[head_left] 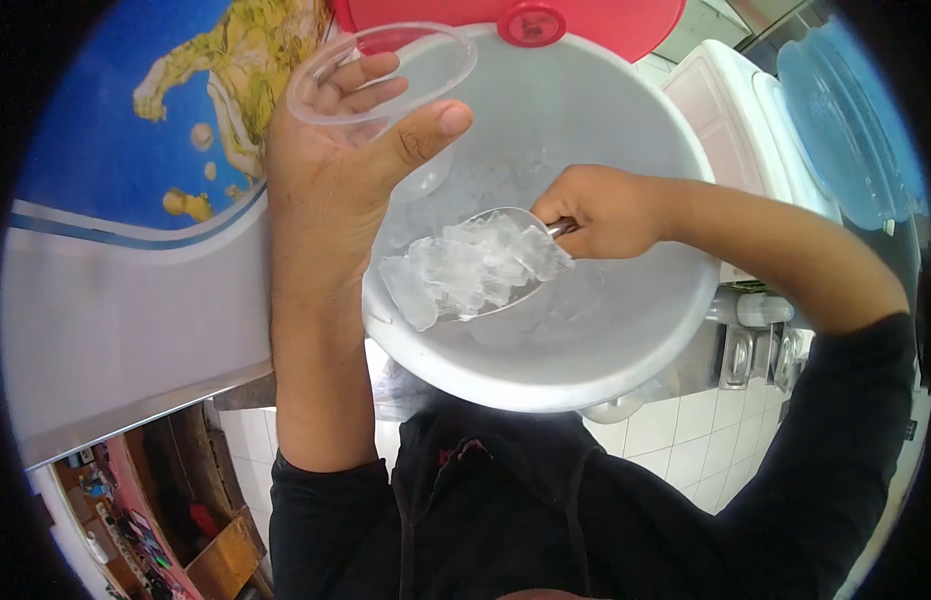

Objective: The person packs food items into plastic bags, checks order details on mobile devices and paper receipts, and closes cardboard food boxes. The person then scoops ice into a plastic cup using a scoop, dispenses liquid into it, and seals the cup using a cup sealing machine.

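My left hand (360,130) holds a clear plastic cup (463,75) near the upper left rim of a big white tub (645,370); its round mouth shows, and the fingers are seen through it. Wrapped round the handle of a metal scoop (525,293) is my right hand (605,212). The scoop is heaped with pieces of ice (475,262) and hangs over the tub, to the lower right of the cup. More ice (495,185) lies inside the tub below it.
A red lid (610,22) is behind the tub. White and blue containers (845,120) stand at the right, with metal pans (737,358) below them. A blue and yellow printed panel (95,130) is at the left. Wooden shelves (225,565) show at the lower left.
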A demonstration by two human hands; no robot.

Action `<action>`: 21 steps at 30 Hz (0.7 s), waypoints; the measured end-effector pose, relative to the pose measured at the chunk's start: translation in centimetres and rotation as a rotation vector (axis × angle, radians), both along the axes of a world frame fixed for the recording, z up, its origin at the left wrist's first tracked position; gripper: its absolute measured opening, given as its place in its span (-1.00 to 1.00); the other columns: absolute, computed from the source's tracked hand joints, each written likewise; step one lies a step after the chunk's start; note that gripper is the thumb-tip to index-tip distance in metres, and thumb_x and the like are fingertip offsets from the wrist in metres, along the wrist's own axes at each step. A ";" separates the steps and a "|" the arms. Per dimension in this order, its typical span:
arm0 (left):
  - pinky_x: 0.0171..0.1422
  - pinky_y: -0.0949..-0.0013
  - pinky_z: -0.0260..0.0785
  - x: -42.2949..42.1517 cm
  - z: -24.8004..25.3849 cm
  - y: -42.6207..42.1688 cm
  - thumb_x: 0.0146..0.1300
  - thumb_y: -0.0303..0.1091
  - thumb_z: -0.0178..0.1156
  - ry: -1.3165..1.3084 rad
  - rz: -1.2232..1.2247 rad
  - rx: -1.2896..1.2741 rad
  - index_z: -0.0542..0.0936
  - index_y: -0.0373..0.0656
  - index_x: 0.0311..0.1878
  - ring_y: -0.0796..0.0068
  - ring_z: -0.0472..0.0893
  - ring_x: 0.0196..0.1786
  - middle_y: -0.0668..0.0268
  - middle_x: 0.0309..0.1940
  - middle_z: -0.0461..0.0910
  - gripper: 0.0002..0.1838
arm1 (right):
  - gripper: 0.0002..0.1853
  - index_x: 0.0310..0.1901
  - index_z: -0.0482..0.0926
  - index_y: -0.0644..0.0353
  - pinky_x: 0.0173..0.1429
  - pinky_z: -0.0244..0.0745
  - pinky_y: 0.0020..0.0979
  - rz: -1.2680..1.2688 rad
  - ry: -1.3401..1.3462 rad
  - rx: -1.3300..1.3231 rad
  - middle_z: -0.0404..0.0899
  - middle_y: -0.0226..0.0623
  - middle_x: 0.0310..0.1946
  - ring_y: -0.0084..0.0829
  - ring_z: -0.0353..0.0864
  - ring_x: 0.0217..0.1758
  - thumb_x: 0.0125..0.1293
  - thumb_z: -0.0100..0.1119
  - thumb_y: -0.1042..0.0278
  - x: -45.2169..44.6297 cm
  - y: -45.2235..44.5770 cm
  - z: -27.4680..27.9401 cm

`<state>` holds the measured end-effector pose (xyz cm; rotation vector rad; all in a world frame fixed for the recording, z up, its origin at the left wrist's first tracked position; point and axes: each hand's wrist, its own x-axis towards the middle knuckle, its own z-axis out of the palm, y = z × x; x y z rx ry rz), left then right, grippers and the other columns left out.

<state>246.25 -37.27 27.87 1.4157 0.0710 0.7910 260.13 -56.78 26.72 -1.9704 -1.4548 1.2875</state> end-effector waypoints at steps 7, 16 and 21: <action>0.25 0.25 0.39 0.7 -1.0 0.6 -0.25 -0.26 0.65 0.118 0.046 0.166 0.34 -0.35 0.26 0.23 0.50 0.15 0.02 0.07 0.50 -0.03 | -0.80 -0.21 0.66 0.26 -0.17 0.46 -0.34 -0.160 -0.078 0.162 0.61 -0.17 -0.44 -0.35 0.54 -0.38 0.13 0.13 0.52 3.1 -5.0 6.9; 0.34 0.25 0.28 -1.8 0.5 -2.1 -0.28 -0.33 0.60 0.374 -0.255 0.682 0.38 -0.26 0.26 0.26 0.52 0.17 0.12 0.08 0.53 -0.06 | -0.88 -0.29 0.69 0.23 -0.13 0.52 -0.28 0.073 -1.429 0.144 0.65 -0.19 -0.41 -0.21 0.65 -0.31 0.15 0.22 0.45 -3.2 -1.0 14.8; 0.36 0.26 0.25 -1.0 -0.7 -0.9 -0.26 -0.35 0.60 0.184 -0.307 0.390 0.38 -0.24 0.27 0.30 0.52 0.19 0.13 0.05 0.56 -0.08 | -0.59 0.10 0.40 0.27 0.04 0.49 -0.31 0.014 -1.380 -0.758 0.52 -0.12 -0.01 -0.28 0.58 -0.01 0.21 0.19 0.54 -5.5 6.2 21.6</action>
